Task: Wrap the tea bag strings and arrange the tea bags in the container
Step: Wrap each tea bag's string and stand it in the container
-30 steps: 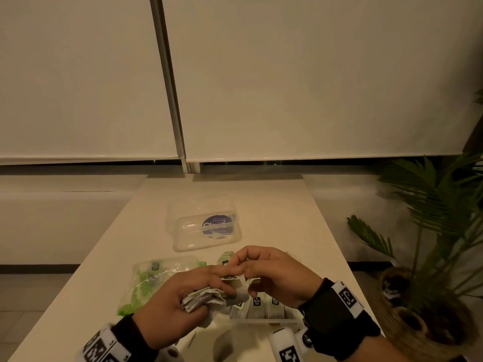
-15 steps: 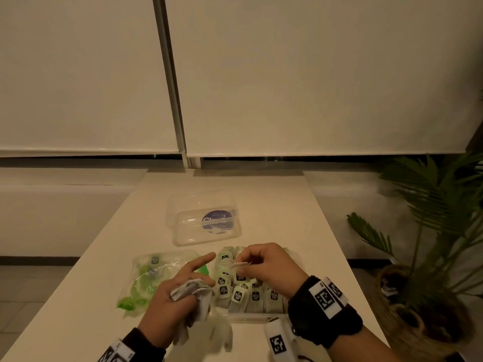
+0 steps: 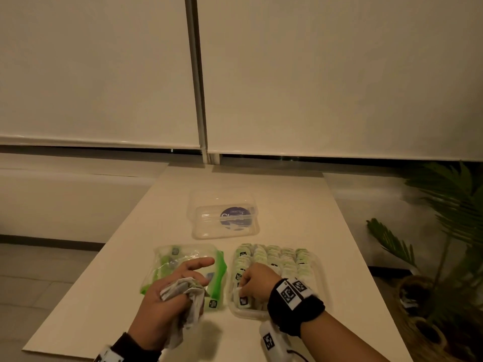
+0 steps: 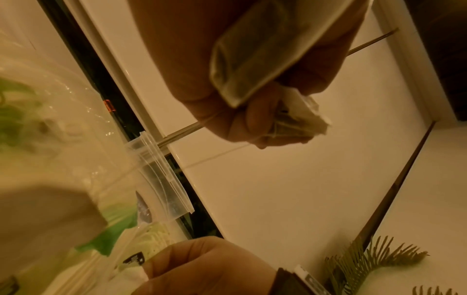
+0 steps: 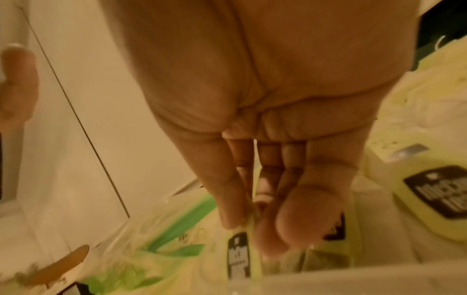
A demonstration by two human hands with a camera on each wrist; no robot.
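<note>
A clear plastic container (image 3: 319, 275) on the table holds rows of pale green tea bags (image 3: 282, 259) with black tags. My right hand (image 3: 244, 287) reaches into its near left corner and pinches one tea bag (image 5: 241, 253) between thumb and fingers (image 5: 228, 207), set among the others. My left hand (image 3: 180, 288) hovers over a green-printed zip bag (image 3: 217, 270). It grips a bunch of loose tea bags (image 3: 183, 292), with the index finger stretched forward. In the left wrist view the bunch (image 4: 255, 57) sits in the curled fingers and a thin string runs off it.
The container's clear lid (image 3: 224, 218) with a blue round label lies farther back on the cream table (image 3: 300, 205). The table's right edge runs beside a potted palm (image 3: 449, 231) in a woven basket. Window blinds hang behind the table.
My hands, joined together above the container a second ago, have parted. The right went down into the container with a tea bag; the left moved left over the zip bag.
</note>
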